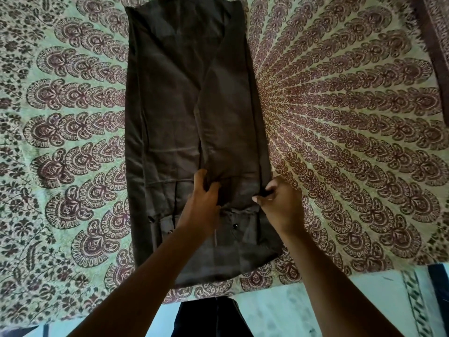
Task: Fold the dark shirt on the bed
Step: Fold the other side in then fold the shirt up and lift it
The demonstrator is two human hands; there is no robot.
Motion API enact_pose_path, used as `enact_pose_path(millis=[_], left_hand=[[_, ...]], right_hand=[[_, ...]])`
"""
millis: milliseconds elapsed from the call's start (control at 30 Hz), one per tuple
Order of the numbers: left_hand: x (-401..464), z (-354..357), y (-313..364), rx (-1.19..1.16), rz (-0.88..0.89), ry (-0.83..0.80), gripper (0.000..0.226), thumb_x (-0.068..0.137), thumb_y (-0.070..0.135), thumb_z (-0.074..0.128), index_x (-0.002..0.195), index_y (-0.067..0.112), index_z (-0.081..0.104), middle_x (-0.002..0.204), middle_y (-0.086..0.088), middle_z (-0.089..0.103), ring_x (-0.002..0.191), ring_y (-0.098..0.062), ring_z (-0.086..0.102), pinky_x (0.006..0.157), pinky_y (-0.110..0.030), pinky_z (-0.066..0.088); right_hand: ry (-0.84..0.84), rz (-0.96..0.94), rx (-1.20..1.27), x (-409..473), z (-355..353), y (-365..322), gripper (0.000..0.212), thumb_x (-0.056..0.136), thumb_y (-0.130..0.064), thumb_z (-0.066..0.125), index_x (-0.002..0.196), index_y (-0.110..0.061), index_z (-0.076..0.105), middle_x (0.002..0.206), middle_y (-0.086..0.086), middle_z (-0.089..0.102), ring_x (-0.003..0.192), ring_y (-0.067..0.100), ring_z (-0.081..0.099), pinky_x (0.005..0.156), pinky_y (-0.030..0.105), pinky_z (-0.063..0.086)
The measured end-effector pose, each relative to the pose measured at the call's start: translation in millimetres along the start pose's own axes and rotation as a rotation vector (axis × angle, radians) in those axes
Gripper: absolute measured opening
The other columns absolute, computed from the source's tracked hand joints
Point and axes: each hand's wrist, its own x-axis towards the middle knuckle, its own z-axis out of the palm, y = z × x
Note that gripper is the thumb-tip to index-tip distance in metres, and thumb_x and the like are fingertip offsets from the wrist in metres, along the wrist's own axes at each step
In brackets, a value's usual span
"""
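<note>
The dark shirt [170, 113] lies lengthwise on the bed as a long narrow strip, both sides folded inward, its near end close to the bed's front edge. A sleeve runs down the right half of the strip. My left hand [202, 203] pinches that sleeve's fabric near the cuff, in the middle of the strip. My right hand [279, 203] is closed on the shirt's right edge at about the same height. Small buttons show on the cuffs just below both hands.
The bedsheet [352, 130] is pale green with a dark red peacock-feather print. The bed's front edge runs near my legs, with a light patterned floor [303, 312] below. A dark bordered cloth [437, 57] lies at the far right.
</note>
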Motion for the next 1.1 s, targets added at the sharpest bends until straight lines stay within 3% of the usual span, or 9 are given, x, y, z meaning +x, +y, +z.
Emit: enact_pose_path(millis=[100,200,367,433,700,867,967,1033,1100], left_hand=[[-10,3,-3,0.063,0.014,0.154,0.038,0.093,0.024,0.069,0.127,0.014,0.055,0.147,-0.008,0.028,0.111,-0.029,0.061,0.079,-0.039,0.062],[-21,5,-8,0.129,-0.1,0.348,0.031,0.088,0.03,0.068,0.11,0.013,0.053,0.118,-0.011,0.046,0.103,-0.032,0.056,0.073,-0.049,0.059],[-40,20,-21,0.155,-0.351,0.231,0.041,0.087,0.038,0.067,0.113,0.008,0.054,0.122,-0.017,0.05,0.114,-0.04,0.052,0.078,-0.05,0.053],[-40,22,-23,0.116,-0.341,0.215,0.033,0.092,0.031,0.061,0.111,0.006,0.056,0.12,-0.018,0.053,0.112,-0.042,0.055,0.076,-0.049,0.052],[-34,18,-12,0.05,-0.289,0.192,0.018,0.093,0.027,0.059,0.095,0.009,0.061,0.111,-0.01,0.059,0.094,-0.037,0.065,0.069,-0.041,0.05],[-34,19,-18,0.148,-0.185,0.337,0.024,0.092,0.038,0.059,0.09,0.014,0.064,0.102,-0.006,0.063,0.095,-0.033,0.062,0.071,-0.042,0.052],[-29,25,-37,0.223,-0.112,0.488,0.03,0.095,0.039,0.055,0.114,0.016,0.062,0.133,-0.008,0.057,0.117,-0.034,0.052,0.088,-0.049,0.043],[-25,35,-56,0.214,-0.085,0.451,0.044,0.101,0.04,0.051,0.14,0.018,0.053,0.161,-0.004,0.037,0.144,-0.031,0.038,0.104,-0.052,0.037],[-24,47,-69,0.241,-0.066,0.381,0.055,0.105,0.043,0.04,0.156,0.021,0.037,0.171,-0.001,0.019,0.157,-0.027,0.02,0.117,-0.053,0.03]], right_hand=[[-0.042,-0.043,-0.015,-7,3,7,0.038,0.072,-0.035,0.09,0.09,-0.025,0.058,0.067,-0.009,0.067,0.07,0.019,0.071,0.067,0.042,0.06],[0.048,-0.089,-0.065,-13,3,7,0.038,0.076,-0.038,0.088,0.096,-0.024,0.059,0.074,-0.007,0.07,0.077,0.021,0.07,0.067,0.039,0.058],[0.108,-0.335,-0.209,-33,23,4,0.033,0.078,-0.032,0.086,0.095,-0.017,0.062,0.09,0.003,0.064,0.089,0.028,0.063,0.061,0.033,0.05],[0.102,-0.363,-0.241,-37,33,8,0.028,0.079,-0.03,0.085,0.093,-0.015,0.065,0.092,0.006,0.062,0.089,0.029,0.062,0.061,0.03,0.043],[0.161,-0.397,-0.189,-43,43,18,0.021,0.083,-0.024,0.078,0.094,-0.012,0.065,0.094,0.01,0.057,0.089,0.034,0.06,0.071,0.044,0.056],[0.206,-0.488,-0.323,-43,44,14,0.031,0.092,-0.035,0.065,0.116,-0.016,0.066,0.126,0.008,0.056,0.119,0.031,0.054,0.089,0.049,0.051],[0.16,-0.616,-0.41,-43,51,7,0.051,0.102,-0.046,0.049,0.141,-0.016,0.055,0.157,0.01,0.042,0.144,0.031,0.039,0.1,0.048,0.042],[0.055,-0.664,-0.494,-42,62,9,0.058,0.104,-0.052,0.041,0.153,-0.022,0.042,0.168,0.008,0.024,0.154,0.03,0.026,0.105,0.049,0.037],[-0.007,-0.666,-0.559,-43,71,17,0.059,0.105,-0.054,0.037,0.158,-0.03,0.031,0.172,0.004,0.011,0.157,0.026,0.017,0.111,0.052,0.032]])
